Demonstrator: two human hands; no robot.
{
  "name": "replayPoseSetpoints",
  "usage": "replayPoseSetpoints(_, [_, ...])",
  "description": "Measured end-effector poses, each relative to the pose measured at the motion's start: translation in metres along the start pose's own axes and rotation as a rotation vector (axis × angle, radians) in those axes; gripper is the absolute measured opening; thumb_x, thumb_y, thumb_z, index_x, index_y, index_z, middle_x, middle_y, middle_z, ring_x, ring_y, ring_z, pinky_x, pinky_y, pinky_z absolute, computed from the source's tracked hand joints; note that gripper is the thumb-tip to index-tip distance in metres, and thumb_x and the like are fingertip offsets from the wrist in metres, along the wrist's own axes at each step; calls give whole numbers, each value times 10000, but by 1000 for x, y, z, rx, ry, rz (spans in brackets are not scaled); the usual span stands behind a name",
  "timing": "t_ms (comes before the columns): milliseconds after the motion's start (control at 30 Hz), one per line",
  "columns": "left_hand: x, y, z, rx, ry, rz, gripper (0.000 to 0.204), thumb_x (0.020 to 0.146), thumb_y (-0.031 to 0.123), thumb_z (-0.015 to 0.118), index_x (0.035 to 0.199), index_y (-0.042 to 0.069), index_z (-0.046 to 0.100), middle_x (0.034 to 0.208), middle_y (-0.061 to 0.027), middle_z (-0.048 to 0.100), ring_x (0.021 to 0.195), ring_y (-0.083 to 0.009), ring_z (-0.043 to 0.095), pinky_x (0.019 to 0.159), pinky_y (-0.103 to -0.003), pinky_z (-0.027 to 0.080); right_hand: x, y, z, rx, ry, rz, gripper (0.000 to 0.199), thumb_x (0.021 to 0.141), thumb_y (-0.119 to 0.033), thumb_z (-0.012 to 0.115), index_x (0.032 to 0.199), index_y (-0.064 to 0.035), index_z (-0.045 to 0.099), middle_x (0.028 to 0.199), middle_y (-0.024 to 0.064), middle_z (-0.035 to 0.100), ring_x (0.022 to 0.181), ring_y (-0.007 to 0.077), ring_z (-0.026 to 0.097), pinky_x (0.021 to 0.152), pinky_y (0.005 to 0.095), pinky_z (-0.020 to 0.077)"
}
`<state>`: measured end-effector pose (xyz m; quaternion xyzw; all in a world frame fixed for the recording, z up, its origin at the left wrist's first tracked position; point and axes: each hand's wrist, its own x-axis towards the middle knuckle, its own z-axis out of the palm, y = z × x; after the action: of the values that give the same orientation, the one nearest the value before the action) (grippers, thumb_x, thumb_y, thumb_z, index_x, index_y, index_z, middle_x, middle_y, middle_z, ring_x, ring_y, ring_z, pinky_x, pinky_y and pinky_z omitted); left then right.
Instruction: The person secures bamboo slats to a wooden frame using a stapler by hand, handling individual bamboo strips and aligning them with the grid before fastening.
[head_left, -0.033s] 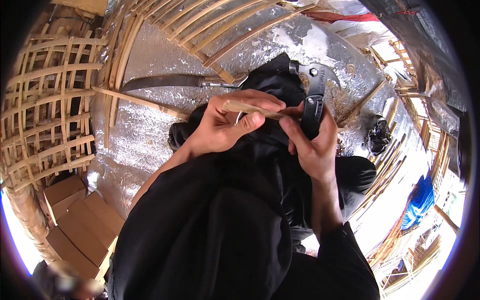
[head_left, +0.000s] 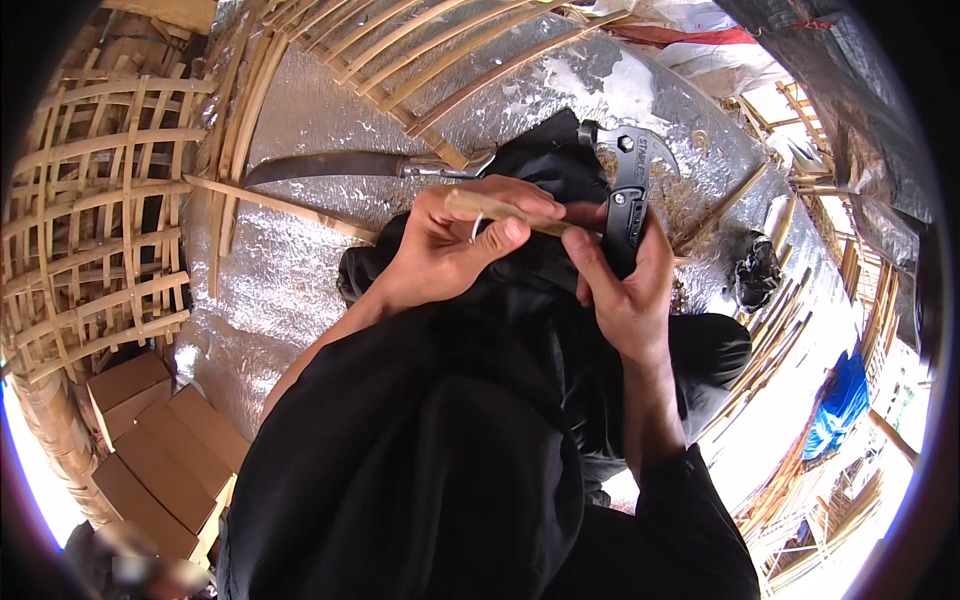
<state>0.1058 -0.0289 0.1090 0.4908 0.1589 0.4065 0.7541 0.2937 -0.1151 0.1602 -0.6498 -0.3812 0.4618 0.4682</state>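
A short, pale piece of split bamboo (head_left: 480,208) lies slantwise between my hands, above my black-clothed lap. My left hand (head_left: 450,240) is closed on its left part, thumb below and fingers above. At its other end, my right hand (head_left: 630,285) pinches the bamboo with thumb and fingertips. Against the right palm rests a hammer multi-tool (head_left: 627,215) with a black handle, its metal head and curved claw pointing away from me. Beyond my left hand, a long curved machete (head_left: 325,166) lies on the silvery sheet, its handle end partly hidden.
A woven bamboo lattice (head_left: 110,205) stands at the left, above opened cardboard boxes (head_left: 165,455). Spaced bamboo slats (head_left: 440,55) lie at the far side. Loose bamboo strips (head_left: 765,350) and a blue plastic bundle (head_left: 838,405) are on the right. Silvery sheeting (head_left: 270,260) covers the floor.
The bamboo piece has turned slightly between my fingers, showing a bit more of its face. Both hands stay in nearly the same place.
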Motion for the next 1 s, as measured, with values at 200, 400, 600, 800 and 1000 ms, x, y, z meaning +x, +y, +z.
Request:
replayPoseSetpoints(200, [13,5,18,199,179,206,171,908,12,814,1061,-52,773,1009,-132,778,1024,-225,755,915,-344,600,-14,-10,-15,46,255,-118,339,1087,-277,587,1271,7,594,877,20,611,647,71,496,597,260,417])
replayPoseSetpoints(400, [11,2,41,131,254,151,142,920,-10,797,1047,-65,766,1027,-135,770,1005,-212,745,902,-343,588,-16,4,-37,-314,237,-425,387,965,-189,779,1206,9,550,914,74,631,750,120,566,662,312,466])
replayPoseSetpoints(600, [7,-13,59,24,253,117,132,952,11,772,1059,-64,762,1049,-132,765,1040,-187,710,917,-338,557,-18,-18,-49,-395,88,-423,540,864,-147,858,1275,3,542,1041,166,691,919,260,733,836,356,574])
replayPoseSetpoints(800, [5,-13,61,157,317,74,124,963,49,773,1027,-58,773,1014,-113,770,969,-152,709,869,-304,554,-16,-43,-48,-495,-43,-588,516,876,-83,829,1311,37,580,1096,155,683,903,203,688,831,308,551])
replayPoseSetpoints(1000, [6,-16,52,334,345,82,123,928,73,818,972,-37,786,922,-72,775,824,-121,689,753,-269,539,-22,-44,-39,-443,-75,-627,531,873,-74,824,1326,57,580,1128,193,681,959,268,733,802,318,563])
